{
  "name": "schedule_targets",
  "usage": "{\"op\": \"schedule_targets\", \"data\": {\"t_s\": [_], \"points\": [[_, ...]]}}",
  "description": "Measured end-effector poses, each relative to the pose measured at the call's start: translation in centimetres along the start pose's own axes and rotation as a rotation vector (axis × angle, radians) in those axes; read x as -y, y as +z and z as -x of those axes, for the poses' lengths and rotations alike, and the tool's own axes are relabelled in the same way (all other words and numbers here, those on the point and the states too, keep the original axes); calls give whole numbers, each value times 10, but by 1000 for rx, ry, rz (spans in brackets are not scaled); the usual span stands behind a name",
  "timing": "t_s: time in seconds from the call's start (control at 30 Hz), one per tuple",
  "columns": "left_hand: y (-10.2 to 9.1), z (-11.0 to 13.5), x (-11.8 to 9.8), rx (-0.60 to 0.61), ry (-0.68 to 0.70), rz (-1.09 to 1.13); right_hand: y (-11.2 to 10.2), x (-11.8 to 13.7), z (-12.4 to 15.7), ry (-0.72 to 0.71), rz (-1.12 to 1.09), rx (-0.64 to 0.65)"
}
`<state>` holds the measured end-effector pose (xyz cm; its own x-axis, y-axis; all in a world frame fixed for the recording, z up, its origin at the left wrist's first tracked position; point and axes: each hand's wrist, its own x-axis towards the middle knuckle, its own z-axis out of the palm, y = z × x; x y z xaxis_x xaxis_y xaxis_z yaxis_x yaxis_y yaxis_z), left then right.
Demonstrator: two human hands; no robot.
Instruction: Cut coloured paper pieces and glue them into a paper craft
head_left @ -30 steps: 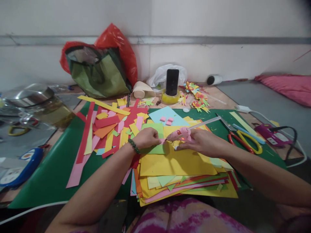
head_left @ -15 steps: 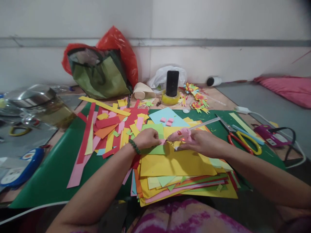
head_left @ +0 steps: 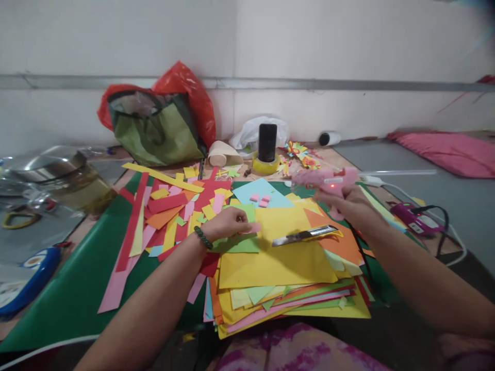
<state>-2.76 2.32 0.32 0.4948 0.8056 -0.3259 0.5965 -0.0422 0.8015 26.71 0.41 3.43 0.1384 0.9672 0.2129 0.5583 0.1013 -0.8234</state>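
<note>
My left hand (head_left: pixel 228 225) is closed on a small pink paper strip (head_left: pixel 254 228), held over a green sheet (head_left: pixel 235 245). My right hand (head_left: pixel 350 203) is wrapped round the handle of a pink glue gun (head_left: pixel 328 179), raised to the right with its nozzle pointing left and a small red light on its side. A yellow utility knife (head_left: pixel 305 235) lies on the yellow paper (head_left: pixel 270 268) that tops the stack, between my hands. Small pink folded pieces (head_left: pixel 264 201) rest on a light blue sheet (head_left: pixel 247 191) behind.
Paper strips (head_left: pixel 170 206) are scattered at left on the green mat (head_left: pixel 77 288). A phone (head_left: pixel 267 141) stands in a yellow tape roll (head_left: pixel 265 165) at the back, near paper flowers (head_left: pixel 303 154). A jar (head_left: pixel 73 178) and green bag (head_left: pixel 158 131) are left; a purple power strip (head_left: pixel 415 219) is right.
My right hand has lifted the glue gun away from the pink strip, up and to the right, uncovering the utility knife. My left hand keeps hold of the strip. The view has shifted slightly.
</note>
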Motion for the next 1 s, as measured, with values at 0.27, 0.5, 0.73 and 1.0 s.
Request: {"op": "schedule_targets", "data": {"t_s": [0.27, 0.5, 0.73, 1.0], "points": [[-5, 7, -12, -126, 95, 704, 8, -67, -55, 145, 352, -36], [2, 3, -14, -259, 5, 906, 12, -95, -67, 113, 555, 117], [8, 4, -18, -239, -18, 978, -6, -54, -46, 141, 1026, 273], [14, 5, -22, -133, -52, 955, 31, -1, 20, -928, 686, 117]]}}
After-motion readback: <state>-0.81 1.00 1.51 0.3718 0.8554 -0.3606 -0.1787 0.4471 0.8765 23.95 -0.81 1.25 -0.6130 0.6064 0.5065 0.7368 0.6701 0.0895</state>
